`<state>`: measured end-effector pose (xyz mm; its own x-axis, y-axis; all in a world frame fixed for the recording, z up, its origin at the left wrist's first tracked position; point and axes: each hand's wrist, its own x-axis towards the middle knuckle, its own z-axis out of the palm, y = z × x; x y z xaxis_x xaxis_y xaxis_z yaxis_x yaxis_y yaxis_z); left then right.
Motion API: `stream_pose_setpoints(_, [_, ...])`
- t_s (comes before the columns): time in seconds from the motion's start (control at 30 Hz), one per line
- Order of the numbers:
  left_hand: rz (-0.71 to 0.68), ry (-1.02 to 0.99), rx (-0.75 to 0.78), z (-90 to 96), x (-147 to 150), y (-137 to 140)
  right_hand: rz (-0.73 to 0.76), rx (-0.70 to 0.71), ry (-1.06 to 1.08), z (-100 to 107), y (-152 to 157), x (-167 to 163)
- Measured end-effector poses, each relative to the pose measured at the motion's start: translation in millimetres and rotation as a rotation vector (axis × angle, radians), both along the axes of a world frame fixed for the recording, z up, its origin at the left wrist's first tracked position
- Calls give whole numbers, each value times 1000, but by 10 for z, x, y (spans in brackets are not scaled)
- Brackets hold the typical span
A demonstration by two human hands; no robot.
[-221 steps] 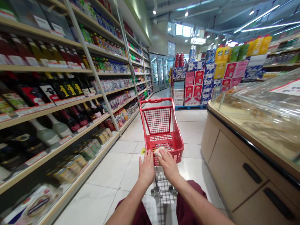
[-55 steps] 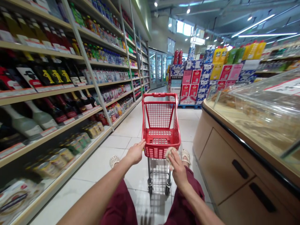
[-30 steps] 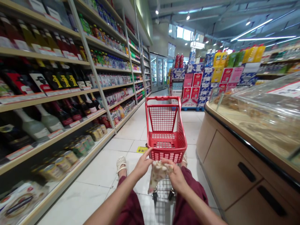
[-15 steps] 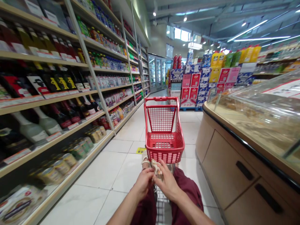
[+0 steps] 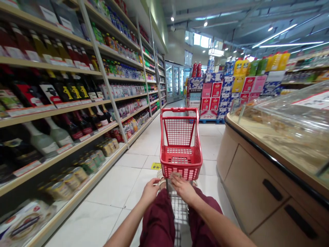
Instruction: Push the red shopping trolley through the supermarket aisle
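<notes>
A red plastic shopping cart (image 5: 180, 169) stands directly before me. My right hand (image 5: 183, 187) lies at the near lower edge of its basket, with fingers over a crumpled, pale wipe (image 5: 175, 175). Most of the wipe is hidden under those fingers, so its exact kind is hard to make out. Off to the left, apart from the cart, my left hand (image 5: 151, 190) hangs with slightly bent fingers and nothing visible in them. Below the red basket, a metal wire grid (image 5: 179, 206) shows between my maroon-trousered legs.
Shelves of bottles and cans (image 5: 64, 137) line the left side. A wooden counter (image 5: 246, 185) with clear covers stands close on the right. Ahead are stacked drink boxes (image 5: 211, 99) and glass-door fridges (image 5: 174, 80). A yellow floor sticker (image 5: 156, 166) lies on the white tiles.
Both hands were together at the wipe. My left hand has let go and moved left, while my right hand has brought the wipe against the cart's near edge.
</notes>
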<state>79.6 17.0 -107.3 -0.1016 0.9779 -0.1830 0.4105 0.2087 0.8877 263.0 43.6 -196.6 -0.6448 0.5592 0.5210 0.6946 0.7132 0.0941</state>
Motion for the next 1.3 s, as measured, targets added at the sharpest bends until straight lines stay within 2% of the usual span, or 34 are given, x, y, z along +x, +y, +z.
stream_pose_setpoints(0.07, [-28,51,33,-7,55,45,-14,-10,28,-78,-108,70])
stream_pose_setpoints(0.2, [-84,157,105,-46,215,152,-124,131,253,143,-183,117])
stream_pose_setpoints(0.27, [-116,232,149,-61,294,169,-163,153,298,184,-189,121])
stream_pose_setpoints(0.43, [-243,436,323,-44,437,89,-133,69,314,8,-351,217])
stream_pose_setpoints(0.53, [-312,533,379,-68,474,41,-196,121,434,91,-375,339])
stream_pose_setpoints(0.6, [-345,682,387,-119,481,27,-251,177,500,127,-327,413])
stream_pose_setpoints(0.67, [-379,854,388,-184,474,18,-240,176,459,61,-282,453])
stream_pose_setpoints(0.73, [-410,943,394,-240,451,9,-193,112,363,-53,-276,446])
stream_pose_setpoints(0.83, [-423,960,384,-276,393,-13,-187,62,347,-74,-308,376])
stream_pose_setpoints(0.97, [-394,945,296,-271,321,-42,-280,139,470,100,-310,378])
stream_pose_setpoints(1.1, [-400,917,250,-289,287,-57,-283,13,357,-37,-398,450])
stream_pose_setpoints(1.17, [-391,905,258,-301,274,-57,-257,-16,312,-68,-440,375])
stream_pose_setpoints(1.3, [-355,916,226,-288,233,-50,-211,111,358,177,-306,-8])
